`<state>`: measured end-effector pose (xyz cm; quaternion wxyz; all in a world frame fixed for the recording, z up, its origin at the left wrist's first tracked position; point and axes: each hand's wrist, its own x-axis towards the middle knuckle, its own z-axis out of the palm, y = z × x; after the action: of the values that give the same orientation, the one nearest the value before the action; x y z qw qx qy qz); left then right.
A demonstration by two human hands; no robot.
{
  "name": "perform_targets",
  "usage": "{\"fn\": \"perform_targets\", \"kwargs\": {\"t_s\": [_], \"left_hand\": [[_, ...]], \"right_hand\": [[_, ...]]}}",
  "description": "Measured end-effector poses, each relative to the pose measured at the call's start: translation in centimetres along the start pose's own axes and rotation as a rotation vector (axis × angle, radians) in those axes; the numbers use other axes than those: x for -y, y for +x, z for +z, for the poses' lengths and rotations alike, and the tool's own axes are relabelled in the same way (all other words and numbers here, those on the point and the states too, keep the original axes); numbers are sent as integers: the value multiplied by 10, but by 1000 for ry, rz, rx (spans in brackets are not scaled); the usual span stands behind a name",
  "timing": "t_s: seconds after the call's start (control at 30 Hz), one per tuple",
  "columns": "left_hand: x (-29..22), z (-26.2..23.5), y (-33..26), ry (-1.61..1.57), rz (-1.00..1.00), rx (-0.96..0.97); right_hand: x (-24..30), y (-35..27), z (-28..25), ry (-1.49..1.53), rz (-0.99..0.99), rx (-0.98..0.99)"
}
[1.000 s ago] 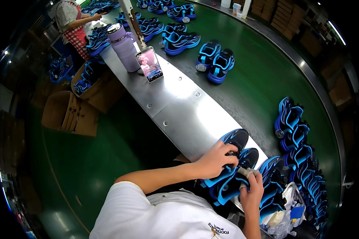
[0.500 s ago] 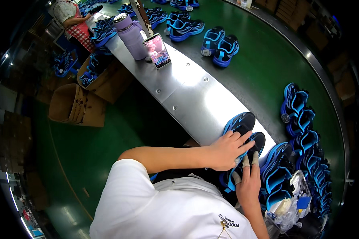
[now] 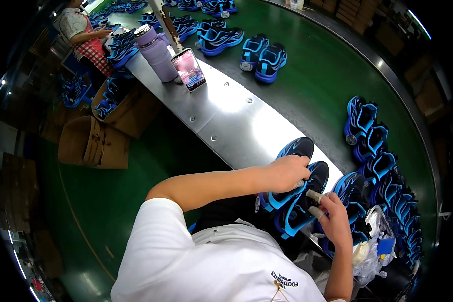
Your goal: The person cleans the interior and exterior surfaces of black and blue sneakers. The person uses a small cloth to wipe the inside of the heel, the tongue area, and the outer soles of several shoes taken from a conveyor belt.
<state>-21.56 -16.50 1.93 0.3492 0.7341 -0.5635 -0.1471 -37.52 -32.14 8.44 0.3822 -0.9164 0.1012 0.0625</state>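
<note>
Two black-and-blue sneakers sit before you on the metal bench, seemingly mid-work. Your left hand curls over them, grip unclear; your right hand's covered fingertips are parted. Whether the sneaker row rightward is finished, you can't tell.

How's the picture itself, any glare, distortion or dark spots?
In the head view, glare whitens patches of the steel worktop; in the head view, fisheye distortion bows the conveyor's far rail and the corners fall to black; in the head view, the sneaker nearest the right hand shows little detail in its black toe.
</note>
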Motion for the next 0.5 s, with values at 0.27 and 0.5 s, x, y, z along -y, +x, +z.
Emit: {"fn": "perform_targets", "kwargs": {"t_s": [0.27, 0.5], "left_hand": [[14, -7, -4, -182, 64, 47], [9, -3, -5, -347, -22, 40]], "right_hand": [[-9, -2, -4, -78, 18, -58], [-22, -10, 8, -252, -15, -186]]}}
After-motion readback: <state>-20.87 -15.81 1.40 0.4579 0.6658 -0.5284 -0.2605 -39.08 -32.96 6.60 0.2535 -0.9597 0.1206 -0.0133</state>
